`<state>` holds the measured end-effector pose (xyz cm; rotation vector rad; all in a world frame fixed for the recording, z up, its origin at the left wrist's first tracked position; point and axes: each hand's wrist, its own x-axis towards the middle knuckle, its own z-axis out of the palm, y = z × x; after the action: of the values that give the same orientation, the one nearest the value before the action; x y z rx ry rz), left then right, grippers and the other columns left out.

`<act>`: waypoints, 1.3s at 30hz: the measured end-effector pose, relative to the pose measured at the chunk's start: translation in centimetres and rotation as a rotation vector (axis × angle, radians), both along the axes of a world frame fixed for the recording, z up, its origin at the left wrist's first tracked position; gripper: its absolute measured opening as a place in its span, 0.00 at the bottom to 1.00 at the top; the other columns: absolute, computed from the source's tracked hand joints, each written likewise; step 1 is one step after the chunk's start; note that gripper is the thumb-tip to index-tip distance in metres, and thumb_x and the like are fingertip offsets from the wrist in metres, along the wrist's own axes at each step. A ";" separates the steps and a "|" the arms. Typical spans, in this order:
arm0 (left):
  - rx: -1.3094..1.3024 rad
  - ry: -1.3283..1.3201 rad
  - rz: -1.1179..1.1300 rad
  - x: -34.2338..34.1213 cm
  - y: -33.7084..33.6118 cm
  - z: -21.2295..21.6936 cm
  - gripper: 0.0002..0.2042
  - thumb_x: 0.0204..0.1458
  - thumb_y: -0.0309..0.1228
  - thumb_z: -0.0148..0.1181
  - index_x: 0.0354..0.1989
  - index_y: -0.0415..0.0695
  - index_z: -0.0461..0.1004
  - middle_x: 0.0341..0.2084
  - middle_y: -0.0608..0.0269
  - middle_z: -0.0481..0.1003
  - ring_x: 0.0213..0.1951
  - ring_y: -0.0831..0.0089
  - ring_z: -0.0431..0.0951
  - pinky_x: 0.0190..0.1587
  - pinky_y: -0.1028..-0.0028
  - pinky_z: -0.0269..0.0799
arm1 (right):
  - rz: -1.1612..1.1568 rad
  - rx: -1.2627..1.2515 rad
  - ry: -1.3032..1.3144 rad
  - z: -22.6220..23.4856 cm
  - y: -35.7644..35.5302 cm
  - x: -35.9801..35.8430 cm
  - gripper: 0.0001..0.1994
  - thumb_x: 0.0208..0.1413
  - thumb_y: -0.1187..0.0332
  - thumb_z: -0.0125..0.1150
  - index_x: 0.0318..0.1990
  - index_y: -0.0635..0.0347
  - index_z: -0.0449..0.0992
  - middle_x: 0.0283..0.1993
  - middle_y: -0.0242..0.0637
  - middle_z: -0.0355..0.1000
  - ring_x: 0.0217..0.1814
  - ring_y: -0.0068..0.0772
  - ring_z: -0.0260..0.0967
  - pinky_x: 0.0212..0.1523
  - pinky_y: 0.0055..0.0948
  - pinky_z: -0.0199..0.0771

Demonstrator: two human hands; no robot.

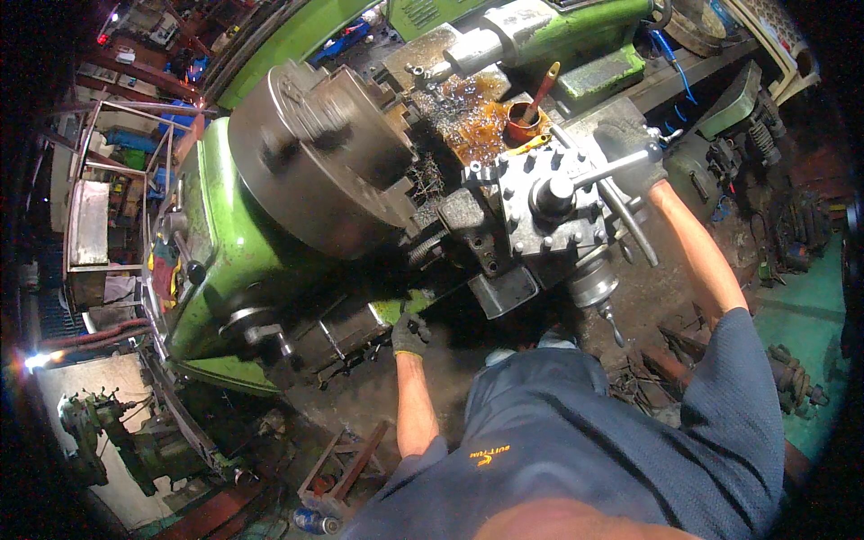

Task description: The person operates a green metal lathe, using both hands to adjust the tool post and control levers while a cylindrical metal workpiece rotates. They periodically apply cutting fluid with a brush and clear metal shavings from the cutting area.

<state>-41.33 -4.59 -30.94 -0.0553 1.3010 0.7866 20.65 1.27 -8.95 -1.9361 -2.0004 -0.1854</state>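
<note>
In a dark grey glove, my left hand (411, 334) is curled closed low at the front of a green lathe (205, 247); whatever its fingers hold is hidden. My right hand (625, 155), also gloved, is at the right side of the square tool post (547, 211), close to the knobbed end of its clamping lever (621, 168). Its fingers are blurred and partly covered by the lever. Left of the tool post, a large grey chuck (301, 166) has smeared jaws, as if turning. A dark tool block (470, 229) sits between chuck and tool post.
Behind the tool post, a brush (544, 85) stands in a small reddish pot (522, 123) on an oily plate covered with chips. The tailstock (549, 45) lies beyond. A crank handwheel (596, 286) juts toward me. A can (317, 520) lies on the floor near a metal frame (346, 463).
</note>
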 end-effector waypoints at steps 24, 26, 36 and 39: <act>-0.070 0.311 -0.039 2.6 0.3 3.4 0.09 0.50 0.33 0.64 0.23 0.47 0.70 0.15 0.62 0.70 0.12 0.72 0.64 0.13 0.73 0.58 | 0.047 0.030 0.004 -0.5 0.1 0.3 0.14 0.49 0.71 0.61 0.46 0.55 0.79 0.53 0.44 0.75 0.56 0.50 0.73 0.58 0.42 0.72; -0.019 0.353 -0.107 2.3 -0.2 2.8 0.08 0.51 0.33 0.64 0.25 0.47 0.71 0.16 0.62 0.71 0.12 0.72 0.64 0.13 0.72 0.59 | 0.070 0.046 -0.017 -0.7 0.2 0.8 0.15 0.50 0.70 0.61 0.47 0.54 0.79 0.54 0.45 0.75 0.57 0.50 0.72 0.59 0.43 0.72; -0.151 0.315 -0.175 3.5 -9.3 -12.6 0.04 0.56 0.30 0.59 0.33 0.49 0.69 0.19 0.63 0.68 0.16 0.66 0.67 0.17 0.63 0.65 | 0.064 -0.018 0.049 0.5 0.1 -0.2 0.18 0.48 0.72 0.62 0.50 0.58 0.77 0.55 0.47 0.74 0.60 0.52 0.69 0.62 0.45 0.67; -0.119 0.288 -0.225 2.3 -10.3 -19.2 0.06 0.57 0.35 0.58 0.36 0.49 0.70 0.22 0.61 0.68 0.22 0.62 0.70 0.24 0.54 0.68 | 0.070 0.002 0.078 2.1 -0.6 -0.6 0.19 0.47 0.72 0.61 0.50 0.57 0.77 0.55 0.47 0.74 0.60 0.53 0.68 0.63 0.44 0.67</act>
<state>-39.07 -14.88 -50.10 0.1119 1.5952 0.5373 20.02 0.66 -6.82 -1.8400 -2.0124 -0.0933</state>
